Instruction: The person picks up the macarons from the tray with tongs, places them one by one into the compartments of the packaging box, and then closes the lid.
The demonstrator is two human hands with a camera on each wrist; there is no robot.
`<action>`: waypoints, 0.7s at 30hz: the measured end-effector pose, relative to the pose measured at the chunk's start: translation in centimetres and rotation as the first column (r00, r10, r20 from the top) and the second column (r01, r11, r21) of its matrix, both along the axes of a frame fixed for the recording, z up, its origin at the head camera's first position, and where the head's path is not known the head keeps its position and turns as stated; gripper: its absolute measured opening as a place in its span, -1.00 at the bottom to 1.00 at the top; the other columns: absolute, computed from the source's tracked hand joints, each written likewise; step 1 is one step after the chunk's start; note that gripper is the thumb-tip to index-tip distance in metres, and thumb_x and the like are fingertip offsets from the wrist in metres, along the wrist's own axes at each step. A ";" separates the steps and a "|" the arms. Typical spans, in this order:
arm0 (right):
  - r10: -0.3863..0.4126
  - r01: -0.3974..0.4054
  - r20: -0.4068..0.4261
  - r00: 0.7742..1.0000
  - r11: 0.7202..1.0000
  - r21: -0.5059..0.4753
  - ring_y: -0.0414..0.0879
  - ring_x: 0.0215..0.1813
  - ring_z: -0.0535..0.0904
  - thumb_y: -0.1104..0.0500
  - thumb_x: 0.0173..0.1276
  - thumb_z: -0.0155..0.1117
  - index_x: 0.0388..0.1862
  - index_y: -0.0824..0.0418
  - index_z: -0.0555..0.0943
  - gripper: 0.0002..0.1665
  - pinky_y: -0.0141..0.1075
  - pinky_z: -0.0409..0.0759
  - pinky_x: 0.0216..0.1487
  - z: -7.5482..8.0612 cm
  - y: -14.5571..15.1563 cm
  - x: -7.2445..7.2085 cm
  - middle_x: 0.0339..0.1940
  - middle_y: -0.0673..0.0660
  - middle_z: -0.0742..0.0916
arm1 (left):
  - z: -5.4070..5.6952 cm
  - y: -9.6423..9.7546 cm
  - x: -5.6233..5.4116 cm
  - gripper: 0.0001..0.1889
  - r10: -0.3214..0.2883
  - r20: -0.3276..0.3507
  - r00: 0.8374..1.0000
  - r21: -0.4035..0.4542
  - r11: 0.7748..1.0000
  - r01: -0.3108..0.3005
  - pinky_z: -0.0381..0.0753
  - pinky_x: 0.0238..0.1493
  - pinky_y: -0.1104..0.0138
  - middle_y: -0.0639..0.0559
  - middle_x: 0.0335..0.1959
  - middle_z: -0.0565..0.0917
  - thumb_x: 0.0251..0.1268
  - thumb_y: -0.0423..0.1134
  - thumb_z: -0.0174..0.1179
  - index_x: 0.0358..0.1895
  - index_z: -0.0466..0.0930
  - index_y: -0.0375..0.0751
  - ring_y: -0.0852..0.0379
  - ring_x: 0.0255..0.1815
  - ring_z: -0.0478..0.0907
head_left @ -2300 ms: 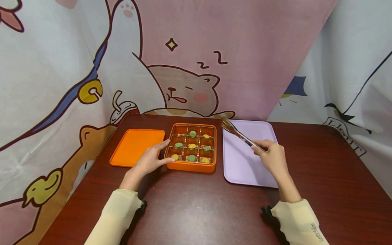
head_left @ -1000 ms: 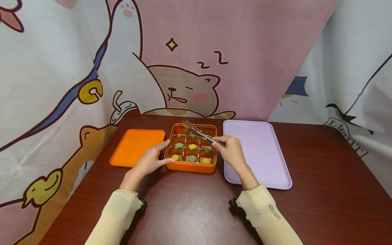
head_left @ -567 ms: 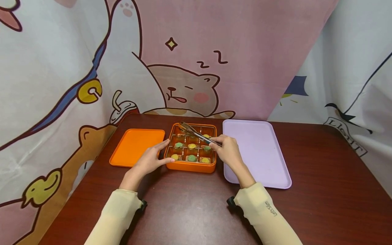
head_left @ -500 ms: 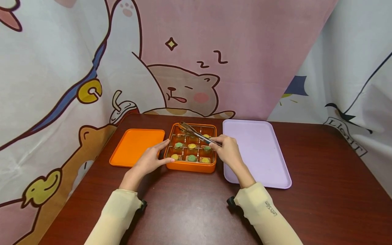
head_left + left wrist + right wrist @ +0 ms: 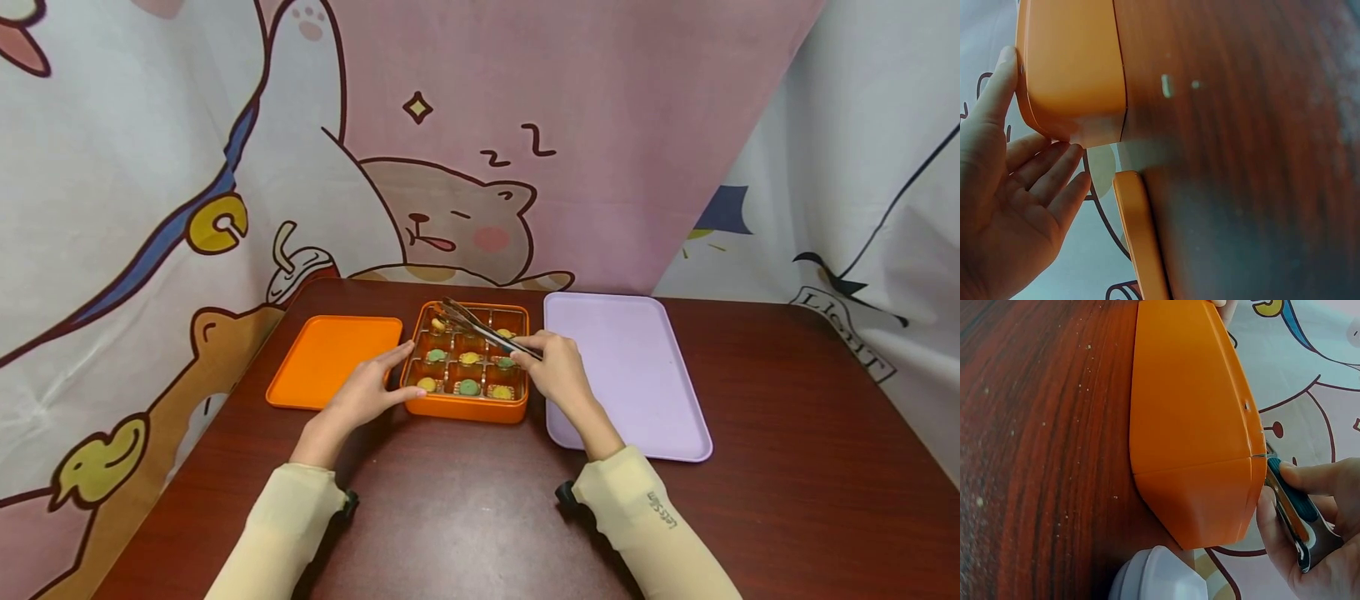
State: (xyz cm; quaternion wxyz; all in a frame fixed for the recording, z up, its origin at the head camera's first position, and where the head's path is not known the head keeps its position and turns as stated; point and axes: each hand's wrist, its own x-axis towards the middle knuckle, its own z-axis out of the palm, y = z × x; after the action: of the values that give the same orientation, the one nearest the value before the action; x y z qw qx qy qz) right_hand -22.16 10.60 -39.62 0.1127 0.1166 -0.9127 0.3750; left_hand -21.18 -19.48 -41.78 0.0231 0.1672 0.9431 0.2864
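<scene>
In the head view an orange box (image 5: 465, 406) stands mid-table, its clear insert divided into small compartments. Small round sweets, some yellow (image 5: 502, 392) and some green (image 5: 468, 387), sit in them. A pale yellow sweet (image 5: 438, 323) lies in the back-left compartment, right by the tips of the metal tongs (image 5: 480, 323). My right hand (image 5: 558, 367) grips the tongs by their handle, over the box's right side. The tongs hide most of the back-middle compartment. My left hand (image 5: 367, 387) rests against the box's left side, thumb at the front corner and fingers extended.
A flat orange lid (image 5: 330, 362) lies left of the box, partly behind my left hand. To the right is a lilac tray (image 5: 630, 383) with nothing on it. A cartoon-print curtain (image 5: 600, 167) hangs behind the dark wooden table (image 5: 465, 517).
My right hand has carried the tongs left, from above the lilac tray to the box. The pale yellow sweet now shows in the back-left compartment. My left hand has stayed put.
</scene>
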 end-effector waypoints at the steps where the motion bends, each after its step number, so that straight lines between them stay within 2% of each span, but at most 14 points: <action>1: 0.000 0.000 0.002 1.000 1.000 -0.001 0.00 -0.31 0.57 0.18 0.30 0.42 -0.03 0.23 0.78 -0.72 -0.25 0.44 -0.30 0.0 0.0 0.0 -0.34 0.14 0.77 | 0.0 0.0 0.0 -0.08 0.000 0.001 1.000 -0.001 1.000 0.000 0.29 0.49 -0.11 -0.08 0.57 0.25 0.21 0.12 0.35 0.57 0.16 -0.13 -0.19 0.55 0.24; 15: 0.001 -0.001 0.023 1.000 1.000 0.003 0.01 -0.29 0.55 0.15 0.29 0.43 0.00 0.22 0.77 -0.68 -0.24 0.42 -0.29 -0.1 0.2 0.0 -0.25 0.18 0.78 | 0.1 0.1 0.1 -0.09 -0.002 -0.005 1.000 -0.005 1.000 0.002 0.29 0.49 -0.10 -0.08 0.56 0.26 0.21 0.12 0.35 0.56 0.17 -0.14 -0.19 0.54 0.24; 21: 0.028 -0.028 0.014 0.999 0.999 -0.027 0.08 -0.17 0.65 0.15 0.29 0.44 0.03 0.27 0.75 -0.64 -0.10 0.56 -0.15 -0.3 0.6 0.1 -0.15 0.25 0.79 | 0.1 0.1 0.1 -0.10 -0.008 -0.005 1.000 0.000 1.000 0.008 0.30 0.48 -0.11 -0.10 0.57 0.25 0.22 0.11 0.35 0.56 0.18 -0.16 -0.20 0.54 0.24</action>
State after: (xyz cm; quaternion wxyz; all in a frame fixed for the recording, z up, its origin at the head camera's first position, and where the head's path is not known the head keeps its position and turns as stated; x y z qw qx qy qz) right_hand -22.08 11.20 -39.88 0.1024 0.1252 -0.9067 0.3896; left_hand -21.07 -19.39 -41.64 0.0217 0.1718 0.9425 0.2857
